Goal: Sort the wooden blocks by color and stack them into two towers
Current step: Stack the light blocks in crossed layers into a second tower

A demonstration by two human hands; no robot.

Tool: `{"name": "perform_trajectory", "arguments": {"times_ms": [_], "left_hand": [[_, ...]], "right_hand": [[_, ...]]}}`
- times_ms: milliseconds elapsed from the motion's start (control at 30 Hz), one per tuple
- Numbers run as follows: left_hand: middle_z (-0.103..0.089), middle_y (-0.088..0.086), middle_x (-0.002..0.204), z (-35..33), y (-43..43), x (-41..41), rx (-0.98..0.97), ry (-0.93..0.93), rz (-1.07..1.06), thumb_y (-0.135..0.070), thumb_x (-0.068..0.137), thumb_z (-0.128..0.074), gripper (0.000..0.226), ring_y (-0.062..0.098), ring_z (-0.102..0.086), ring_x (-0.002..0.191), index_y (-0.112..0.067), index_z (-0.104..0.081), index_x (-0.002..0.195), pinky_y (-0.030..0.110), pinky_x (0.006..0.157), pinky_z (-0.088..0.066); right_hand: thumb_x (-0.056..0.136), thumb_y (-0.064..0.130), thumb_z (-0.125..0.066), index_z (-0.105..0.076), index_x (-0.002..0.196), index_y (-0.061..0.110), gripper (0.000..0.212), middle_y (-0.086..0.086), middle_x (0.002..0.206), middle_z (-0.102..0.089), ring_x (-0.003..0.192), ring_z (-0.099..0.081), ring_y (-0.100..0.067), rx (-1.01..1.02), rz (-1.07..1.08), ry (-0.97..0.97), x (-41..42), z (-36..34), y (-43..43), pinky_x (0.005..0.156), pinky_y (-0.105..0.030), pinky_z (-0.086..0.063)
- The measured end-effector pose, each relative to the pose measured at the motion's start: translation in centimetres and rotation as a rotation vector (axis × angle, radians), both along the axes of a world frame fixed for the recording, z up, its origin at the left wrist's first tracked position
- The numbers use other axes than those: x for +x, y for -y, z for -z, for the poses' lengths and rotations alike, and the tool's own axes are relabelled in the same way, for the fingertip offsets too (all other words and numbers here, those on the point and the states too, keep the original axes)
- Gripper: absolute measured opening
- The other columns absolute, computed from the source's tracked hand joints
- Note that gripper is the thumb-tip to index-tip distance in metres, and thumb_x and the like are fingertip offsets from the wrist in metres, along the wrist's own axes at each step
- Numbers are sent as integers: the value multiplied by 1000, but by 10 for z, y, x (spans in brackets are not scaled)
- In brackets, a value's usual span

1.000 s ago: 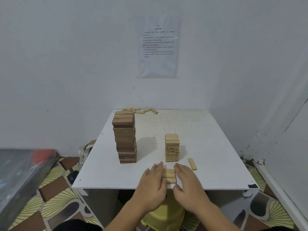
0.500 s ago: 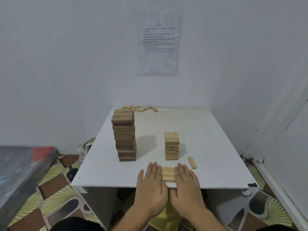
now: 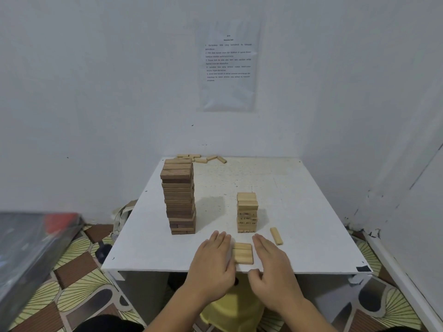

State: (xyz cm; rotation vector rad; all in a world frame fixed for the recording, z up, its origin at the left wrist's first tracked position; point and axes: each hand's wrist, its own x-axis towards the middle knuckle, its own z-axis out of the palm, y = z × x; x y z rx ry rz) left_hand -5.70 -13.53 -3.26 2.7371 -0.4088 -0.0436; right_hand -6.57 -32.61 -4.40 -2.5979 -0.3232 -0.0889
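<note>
A tall tower of dark brown blocks [image 3: 179,197] stands at the left of the white table [image 3: 299,212]. To its right rises a shorter tower of light blocks [image 3: 247,213]. Near the front edge lies a flat row of three light blocks [image 3: 243,253]. My left hand [image 3: 214,259] presses its straight fingers against the row's left side. My right hand [image 3: 273,264] lies flat just to the row's right, its thumb at the near edge. One loose light block [image 3: 276,235] lies right of my right hand. Several more light blocks [image 3: 203,158] are scattered at the far edge.
The table sits in a corner of white walls, with a printed sheet [image 3: 229,65] on the back wall. A yellow stool [image 3: 235,312] is below the front edge. A dark box [image 3: 28,248] stands at the left on the patterned floor.
Both hands pushed the row of three light blocks together and slid slightly forward. The right hand has now drawn a little away from the row's right side.
</note>
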Motion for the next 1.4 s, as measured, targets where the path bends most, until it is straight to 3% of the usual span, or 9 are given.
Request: {"name": "perform_trajectory", "arguments": {"times_ms": [100,200,267,500,667,900,1100,1267,1400], "left_hand": [[-44,-3,157,-12,-6,10,-29,32,76,-38,98,-52,62,16,-36,146,-18,-42,156,25,118,-25],[-62,-2,126,-20,-5,18,-11,25,142,-35,88,-60,46,19,-57,115,-17,-64,129,35,98,-49],[-63,-4,111,-21,-4,23,31,21,163,-35,84,-61,35,17,-57,102,-19,-67,114,37,86,-52],[-64,-5,97,-20,-1,27,34,55,172,-31,81,-61,24,17,-56,90,-19,-68,100,33,76,-48],[-64,-9,110,-25,-4,15,-40,54,178,-40,83,-66,36,13,-56,99,-25,-62,115,32,88,-49],[-58,-21,119,-77,-3,20,-333,197,145,-54,87,-64,41,2,-54,114,-34,-57,123,15,97,-42],[-58,-23,119,-116,9,74,-346,236,79,-49,84,-61,42,1,-51,116,-38,-55,124,31,99,-47],[-60,-21,121,-111,12,104,-300,139,30,-62,75,-52,48,9,-56,115,-45,-51,120,40,96,-52],[-59,-22,122,-98,10,113,-256,103,32,-58,76,-57,47,9,-56,116,-45,-49,121,40,97,-51]], "right_hand": [[91,35,-51,-35,157,25,69,12,161,-32,148,-24,-7,-34,-80,-9,12,-6,6,122,-23,-15],[89,40,-54,-53,146,28,58,11,151,-44,141,-36,-11,-86,-168,-21,23,-8,13,118,-30,-29],[91,42,-55,-60,140,30,51,12,147,-47,137,-39,-11,-132,-202,-18,28,-9,16,114,-32,-33],[92,43,-54,-69,126,29,40,13,140,-51,128,-43,-10,-141,-258,15,34,-5,19,110,-33,-38],[85,42,-59,-66,116,28,35,19,118,-55,111,-46,-3,-1,-307,54,24,-18,20,97,-26,-45],[80,36,-70,-68,115,28,36,25,121,-55,121,-51,-1,212,-304,182,40,-84,38,100,-10,-37],[80,26,-72,-69,105,35,27,22,114,-61,113,-53,-9,208,-278,212,97,-129,43,84,-11,-36],[78,26,-72,-71,103,39,28,23,113,-60,114,-51,-6,176,-271,147,131,-116,43,84,-15,-36],[78,30,-70,-72,103,40,26,23,112,-60,111,-51,-2,153,-281,102,140,-104,44,84,-15,-35]]}}
